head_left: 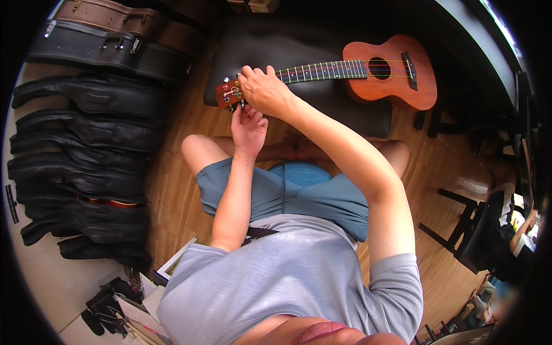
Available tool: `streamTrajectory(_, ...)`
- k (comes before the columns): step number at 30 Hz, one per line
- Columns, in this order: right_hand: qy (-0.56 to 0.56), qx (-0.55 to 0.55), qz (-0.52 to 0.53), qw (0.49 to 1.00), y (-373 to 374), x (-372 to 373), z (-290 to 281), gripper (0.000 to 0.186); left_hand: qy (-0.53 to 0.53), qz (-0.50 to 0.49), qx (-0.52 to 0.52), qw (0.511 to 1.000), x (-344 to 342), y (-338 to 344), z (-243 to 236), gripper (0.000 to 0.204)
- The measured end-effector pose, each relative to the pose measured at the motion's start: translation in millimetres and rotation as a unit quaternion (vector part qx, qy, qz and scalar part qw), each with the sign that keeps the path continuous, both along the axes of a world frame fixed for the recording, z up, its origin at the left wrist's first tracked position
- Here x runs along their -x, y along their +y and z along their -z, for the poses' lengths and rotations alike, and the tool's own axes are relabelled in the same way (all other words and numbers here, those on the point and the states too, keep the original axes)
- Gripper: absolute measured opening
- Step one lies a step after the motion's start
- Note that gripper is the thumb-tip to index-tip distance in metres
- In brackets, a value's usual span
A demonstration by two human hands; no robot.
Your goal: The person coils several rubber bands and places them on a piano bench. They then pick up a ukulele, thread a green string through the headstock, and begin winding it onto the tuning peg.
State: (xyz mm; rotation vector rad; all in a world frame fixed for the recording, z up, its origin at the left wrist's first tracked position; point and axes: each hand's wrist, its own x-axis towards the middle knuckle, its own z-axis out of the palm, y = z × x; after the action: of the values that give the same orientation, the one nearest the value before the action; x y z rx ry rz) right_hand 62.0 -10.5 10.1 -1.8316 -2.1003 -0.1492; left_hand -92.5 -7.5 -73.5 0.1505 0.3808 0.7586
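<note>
A reddish-brown ukulele (359, 91) lies face up across a black padded bench (276, 40), its body to the right and its headstock (224, 94) to the left. Several strings run over the dark fretboard. My left hand (249, 131) comes up from below, its thumb and fingers pinched on a tuning peg (243, 104) at the headstock's near edge. My right hand (265, 92) reaches across to the left and closes over the neck beside the headstock. It hides the top of the fretboard, and its fingertips on the far side show only partly.
Black instrument bags (92, 123) stand in a row on the left, with a black hard case (109, 49) and a brown one (115, 17) beyond. A black chair or stand (468, 227) is on the right over the wooden floor (428, 172). I sit with bent legs before the bench.
</note>
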Motion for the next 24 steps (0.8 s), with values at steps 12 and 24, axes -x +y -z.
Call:
streamTrajectory(12, -0.051, -0.025, 0.045, 0.997, -8, 12, -4, 0.023, 0.212, -0.018, -0.08, 0.974, -3, -1, -11, 0.03)
streamTrajectory(24, -0.063, -0.046, 0.046, 0.996, -5, 10, 4, 0.022, -0.044, -0.007, 0.077, 0.996, -7, -3, -12, 0.034)
